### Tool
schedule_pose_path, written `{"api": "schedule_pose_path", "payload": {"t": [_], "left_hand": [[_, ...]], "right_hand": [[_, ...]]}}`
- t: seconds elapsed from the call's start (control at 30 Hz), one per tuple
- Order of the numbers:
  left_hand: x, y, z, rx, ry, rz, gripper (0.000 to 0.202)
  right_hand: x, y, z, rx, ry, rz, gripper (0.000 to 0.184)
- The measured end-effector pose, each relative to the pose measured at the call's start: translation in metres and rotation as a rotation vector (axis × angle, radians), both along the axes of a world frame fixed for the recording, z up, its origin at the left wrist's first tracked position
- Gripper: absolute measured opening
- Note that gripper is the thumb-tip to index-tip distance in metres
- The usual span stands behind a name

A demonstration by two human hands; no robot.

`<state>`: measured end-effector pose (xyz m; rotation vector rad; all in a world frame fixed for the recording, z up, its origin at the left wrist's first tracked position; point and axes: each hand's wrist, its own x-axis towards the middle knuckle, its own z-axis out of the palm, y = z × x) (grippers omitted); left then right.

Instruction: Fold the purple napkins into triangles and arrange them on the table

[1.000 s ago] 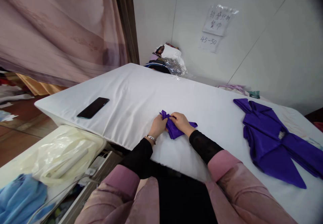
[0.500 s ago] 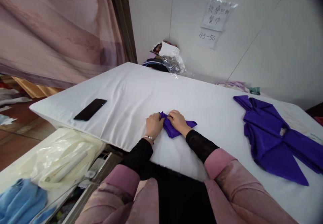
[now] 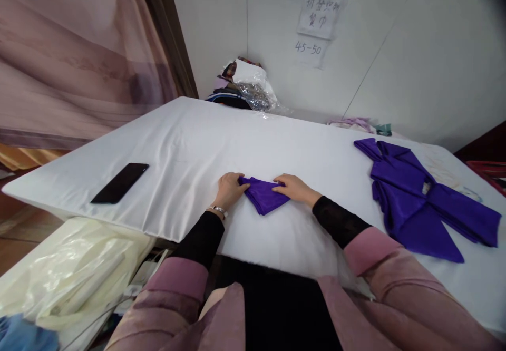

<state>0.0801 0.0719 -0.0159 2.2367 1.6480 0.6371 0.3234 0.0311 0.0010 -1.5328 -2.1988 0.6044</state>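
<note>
A folded purple cloth napkin (image 3: 264,197) lies before me on the white tablecloth, its layers stacked with a point towards me. My left hand (image 3: 230,188) pinches its left corner between thumb and fingers. At the right corner, my right hand (image 3: 294,187) grips the fold with its thumb in front and fingers behind. Farther right lie several more purple napkins (image 3: 407,198), folded and overlapping in a loose pile.
A black phone (image 3: 120,183) lies on the left of the white-covered table (image 3: 185,145). Below it, a pale plastic bag (image 3: 79,272) rests beside blue cloth (image 3: 27,334). Against the back wall stands a heap of fabric with clear plastic (image 3: 249,85). Handwritten paper (image 3: 318,16) hangs above.
My hands have moved apart to opposite corners of the napkin. The bunched napkin now lies flatter, in a wider folded shape. The view has shifted a little.
</note>
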Motion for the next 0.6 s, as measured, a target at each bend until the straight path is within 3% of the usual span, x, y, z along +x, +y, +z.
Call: {"api": "schedule_pose_path", "payload": {"t": [0.1, 0.2, 0.37, 0.6], "left_hand": [[-0.001, 0.001, -0.001, 0.015, -0.035, -0.009, 0.029], [-0.002, 0.000, -0.002, 0.036, -0.057, -0.010, 0.028], [-0.001, -0.002, -0.001, 0.054, -0.069, -0.049, 0.026], [-0.001, -0.003, -0.001, 0.066, -0.076, -0.099, 0.023]], "right_hand": [[0.040, -0.014, 0.001, -0.137, 0.208, -0.076, 0.035], [0.061, -0.028, 0.000, -0.216, 0.321, -0.136, 0.038], [0.059, -0.036, -0.003, -0.193, 0.387, -0.184, 0.031], [0.047, -0.030, -0.003, -0.169, 0.413, -0.083, 0.009]]}}
